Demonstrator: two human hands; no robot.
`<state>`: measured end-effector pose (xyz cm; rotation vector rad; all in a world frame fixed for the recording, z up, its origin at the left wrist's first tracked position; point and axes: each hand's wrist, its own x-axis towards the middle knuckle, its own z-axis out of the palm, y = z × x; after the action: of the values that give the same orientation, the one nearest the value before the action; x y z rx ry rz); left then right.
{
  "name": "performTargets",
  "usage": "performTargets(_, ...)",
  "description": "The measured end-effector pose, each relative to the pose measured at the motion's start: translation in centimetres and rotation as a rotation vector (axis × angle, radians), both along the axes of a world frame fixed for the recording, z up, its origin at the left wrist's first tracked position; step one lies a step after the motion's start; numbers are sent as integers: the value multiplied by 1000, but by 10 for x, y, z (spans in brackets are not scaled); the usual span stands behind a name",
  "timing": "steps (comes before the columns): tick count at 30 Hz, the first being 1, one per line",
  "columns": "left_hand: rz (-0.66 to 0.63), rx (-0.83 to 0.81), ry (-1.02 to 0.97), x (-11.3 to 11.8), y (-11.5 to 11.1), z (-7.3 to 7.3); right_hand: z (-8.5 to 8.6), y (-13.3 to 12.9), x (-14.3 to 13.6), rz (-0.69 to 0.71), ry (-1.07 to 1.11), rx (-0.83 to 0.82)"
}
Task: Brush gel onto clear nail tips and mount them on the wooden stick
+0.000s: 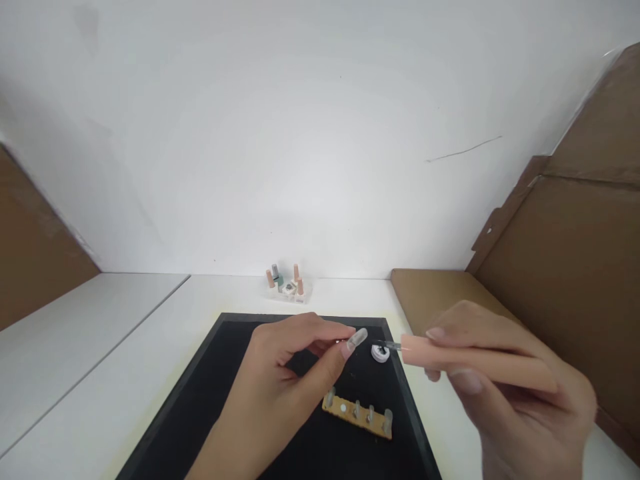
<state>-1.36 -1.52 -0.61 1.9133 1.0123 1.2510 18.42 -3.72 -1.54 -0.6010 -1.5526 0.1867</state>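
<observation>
My left hand (280, 390) pinches a clear artificial nail tip (358, 338) between thumb and fingers, raised over a black mat (210, 400). My right hand (505, 393) grips a peach-coloured brush handle (475, 365), its thin dark bristle end (387, 345) pointing left, close to the nail tip. Just beneath the bristle, a small round white pot (380, 354) sits on the mat. Nearer to me lies a tan wooden strip (357, 415) with several clear nail tips standing on it.
A clear tray of small polish bottles (287, 283) stands on the white table at the wall behind the mat. Brown cardboard panels (565, 267) enclose the right side, and another (30, 247) stands at the left.
</observation>
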Motion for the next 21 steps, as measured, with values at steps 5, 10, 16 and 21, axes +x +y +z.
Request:
performTargets(5, -79, -103, -97, -2, 2, -2, -2, 1, 1, 3, 11, 8)
performTargets(10, -227, -298, -308, -2, 6, -2, 9, 3, -2, 63, -53, 45)
performTargets(16, -349, -457, -520, -4, 9, -8, 12, 3, -2, 12, -95, 84)
performTargets(21, -356, -489, -530, -6, 13, -10, 5, 5, -4, -12, -38, 129)
